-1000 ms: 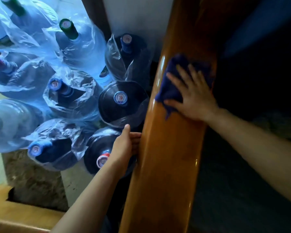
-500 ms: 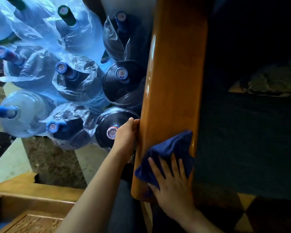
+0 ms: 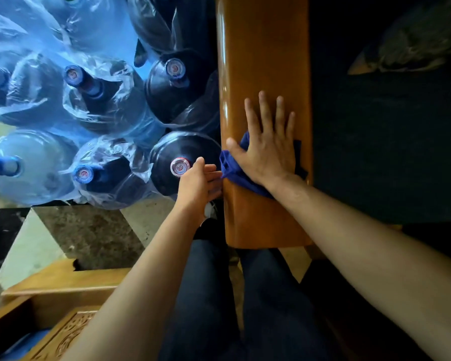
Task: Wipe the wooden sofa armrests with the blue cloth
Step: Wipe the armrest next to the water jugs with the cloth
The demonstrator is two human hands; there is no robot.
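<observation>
On the glossy, rounded wooden armrest (image 3: 264,61), the right hand (image 3: 267,149) lies flat, fingers spread, pressing the crumpled blue cloth (image 3: 235,170) (gripping nothing). The left hand (image 3: 199,182) rests open against the armrest's left edge, beside plastic-wrapped water jugs (image 3: 182,162).

— Where is the blue cloth (image 3: 241,175)?

— Bunched on the wooden armrest (image 3: 264,61), near its close end, spilling over the left edge (most of it is covered).

— And the armrest?

— Glossy orange-brown wood, broad and smooth-topped, running straight away, with rounded edges and a bright sheen down its left side.
</observation>
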